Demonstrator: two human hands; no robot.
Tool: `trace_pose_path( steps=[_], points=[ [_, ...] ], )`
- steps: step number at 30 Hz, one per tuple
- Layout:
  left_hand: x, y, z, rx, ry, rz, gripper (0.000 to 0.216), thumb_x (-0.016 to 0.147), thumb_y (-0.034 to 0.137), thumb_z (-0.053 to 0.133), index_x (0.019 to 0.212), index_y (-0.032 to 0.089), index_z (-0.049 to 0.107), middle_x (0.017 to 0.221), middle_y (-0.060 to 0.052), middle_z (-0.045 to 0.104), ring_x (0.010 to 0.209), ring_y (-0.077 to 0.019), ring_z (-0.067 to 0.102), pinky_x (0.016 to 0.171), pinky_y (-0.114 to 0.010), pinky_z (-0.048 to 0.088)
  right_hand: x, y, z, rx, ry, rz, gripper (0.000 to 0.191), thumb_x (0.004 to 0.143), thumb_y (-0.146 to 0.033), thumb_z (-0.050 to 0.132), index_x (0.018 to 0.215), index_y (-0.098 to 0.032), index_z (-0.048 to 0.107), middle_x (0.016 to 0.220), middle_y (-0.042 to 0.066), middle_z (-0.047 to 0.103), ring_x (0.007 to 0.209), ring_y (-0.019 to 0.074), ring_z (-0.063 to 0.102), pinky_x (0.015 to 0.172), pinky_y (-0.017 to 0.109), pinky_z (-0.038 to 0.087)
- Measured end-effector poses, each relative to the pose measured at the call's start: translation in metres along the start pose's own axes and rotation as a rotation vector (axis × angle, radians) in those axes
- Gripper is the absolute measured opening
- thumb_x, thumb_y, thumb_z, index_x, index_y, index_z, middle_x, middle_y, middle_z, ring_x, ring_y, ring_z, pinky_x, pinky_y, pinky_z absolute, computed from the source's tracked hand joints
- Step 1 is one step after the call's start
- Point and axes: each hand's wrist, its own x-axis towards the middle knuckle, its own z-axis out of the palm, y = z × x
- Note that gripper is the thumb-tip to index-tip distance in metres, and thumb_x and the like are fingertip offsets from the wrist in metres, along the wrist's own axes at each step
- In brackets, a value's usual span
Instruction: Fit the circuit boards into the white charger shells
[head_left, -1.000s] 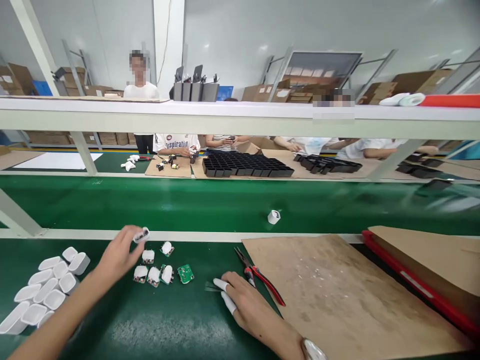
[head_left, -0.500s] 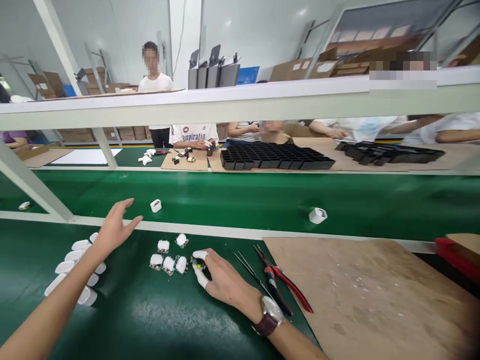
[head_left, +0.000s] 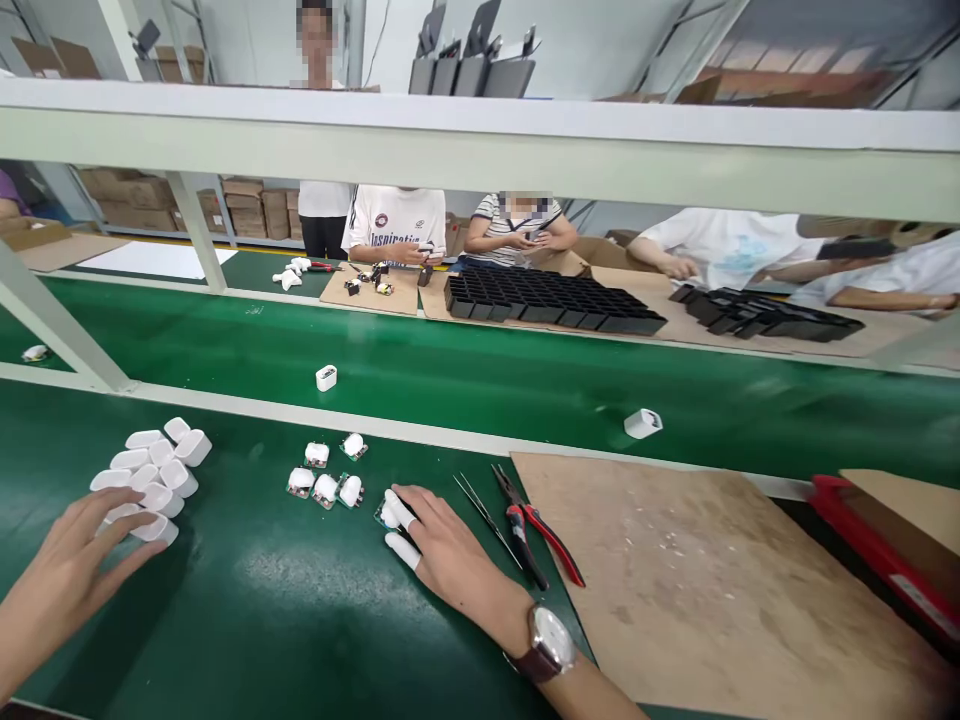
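Observation:
My left hand point(head_left: 86, 555) is at the lower left, thumb and fingers apart, around the nearest of several white plastic housings point(head_left: 178, 478) grouped on the green table. Whether it touches that housing firmly I cannot tell. My right hand point(head_left: 450, 560), with white finger cots on thumb and index and a watch at the wrist, rests over a small circuit board with a white cover point(head_left: 385, 512). The index finger lies on or against that board; the thumb is spread away from it. Several similar circuit boards point(head_left: 325, 489) with white tops lie just left of it.
Tweezers point(head_left: 487, 518) and red-black pliers point(head_left: 534, 530) lie right of my right hand, beside a cardboard sheet point(head_left: 675, 560). On the green belt point(head_left: 465, 375) stand white housings point(head_left: 643, 424). A frame bar point(head_left: 480, 150) crosses above; co-workers sit opposite near black trays point(head_left: 555, 298).
My left hand has drawn back from near the belt to the white housings. My right hand's thumb and index have loosened around the circuit board, now white side up. The view has tilted downward.

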Motion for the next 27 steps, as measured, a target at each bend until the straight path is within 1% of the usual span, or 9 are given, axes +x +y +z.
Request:
trace_pose_path(
  steps=[4,7,9,12,16,19,22,25,27],
  points=[
    [0.022,0.02,-0.005,-0.068,0.039,-0.013,0.018,0.098,0.045,0.057,0.097,0.034,0.071,0.121,-0.002,0.066,0.113,-0.0359,0.065,0.093,-0.064,0.057,-0.001,-0.01,0.018,-0.089,0.022,0.02,0.035,0.1,-0.014,0.053,0.134,-0.017,0.063,0.127,0.02,0.065,0.119,0.0361,0.062,0.098,0.053,0.058],
    [0.047,0.056,-0.005,-0.169,0.063,0.047,0.008,0.098,0.038,0.063,0.101,0.032,0.069,0.127,-0.003,0.066,0.112,-0.0317,0.069,0.097,-0.054,0.059,0.002,-0.016,0.017,-0.122,0.02,0.087,0.025,0.102,-0.027,0.057,0.122,-0.015,0.068,0.1,0.016,0.067,0.095,0.0344,0.066,0.085,0.053,0.061],
    [0.063,0.088,0.001,-0.268,0.025,0.118,0.008,0.1,0.032,0.064,0.107,0.029,0.067,0.128,-0.004,0.066,0.107,-0.026,0.072,0.094,-0.043,0.061,0.0,-0.018,0.011,-0.117,0.018,0.149,0.039,0.102,-0.04,0.06,0.131,-0.013,0.062,0.094,0.014,0.066,0.085,0.0324,0.065,0.079,0.052,0.061],
    [0.085,0.133,0.024,-0.418,-0.058,0.264,0.011,0.104,0.025,0.061,0.114,0.024,0.064,0.124,-0.007,0.068,0.108,-0.0213,0.07,0.093,-0.033,0.06,-0.009,-0.017,-0.001,-0.082,-0.01,0.124,0.058,0.101,-0.041,0.062,0.15,-0.014,0.047,0.121,0.019,0.064,0.099,0.0335,0.066,0.085,0.052,0.062],
    [0.106,0.172,0.067,-0.48,-0.088,0.338,0.008,0.105,0.025,0.059,0.101,0.019,0.062,0.11,-0.008,0.07,0.104,-0.0219,0.069,0.087,-0.033,0.058,-0.022,-0.011,-0.001,-0.087,-0.076,-0.061,0.047,0.101,-0.013,0.049,0.148,-0.021,0.05,0.147,0.016,0.055,0.127,0.0344,0.057,0.103,0.055,0.056],
    [0.112,0.183,0.087,-0.507,-0.132,0.224,0.024,0.1,0.041,0.067,0.105,0.019,0.06,0.107,-0.007,0.069,0.092,-0.0222,0.07,0.074,-0.032,0.057,-0.026,-0.01,0.006,-0.126,-0.085,-0.07,0.041,0.098,-0.009,0.048,0.137,-0.017,0.06,0.134,0.018,0.063,0.117,0.034,0.061,0.099,0.053,0.058],
    [0.11,0.179,0.087,-0.581,-0.247,0.118,0.06,0.085,0.058,0.079,0.127,0.022,0.056,0.122,-0.007,0.066,0.089,-0.0218,0.07,0.074,-0.033,0.058,-0.026,-0.01,0.006,-0.148,-0.093,-0.027,0.036,0.103,-0.018,0.051,0.138,-0.016,0.059,0.121,0.018,0.068,0.104,0.0332,0.066,0.091,0.053,0.06],
    [0.103,0.167,0.079,-0.691,-0.378,0.06,0.07,0.083,0.053,0.082,0.141,0.028,0.051,0.127,-0.005,0.063,0.081,-0.0169,0.066,0.069,-0.028,0.056,-0.025,-0.009,-0.001,-0.104,-0.09,-0.021,0.046,0.106,-0.023,0.049,0.152,-0.02,0.046,0.141,0.019,0.061,0.122,0.0352,0.062,0.097,0.055,0.059],
    [0.1,0.16,0.078,-0.764,-0.443,0.029,0.068,0.087,0.044,0.08,0.145,0.029,0.05,0.115,-0.003,0.064,0.077,-0.0155,0.063,0.067,-0.026,0.054,-0.024,-0.008,-0.004,-0.032,-0.063,-0.051,0.053,0.106,-0.02,0.049,0.157,-0.023,0.038,0.146,0.018,0.058,0.131,0.0336,0.057,0.102,0.055,0.057]
  ],
)
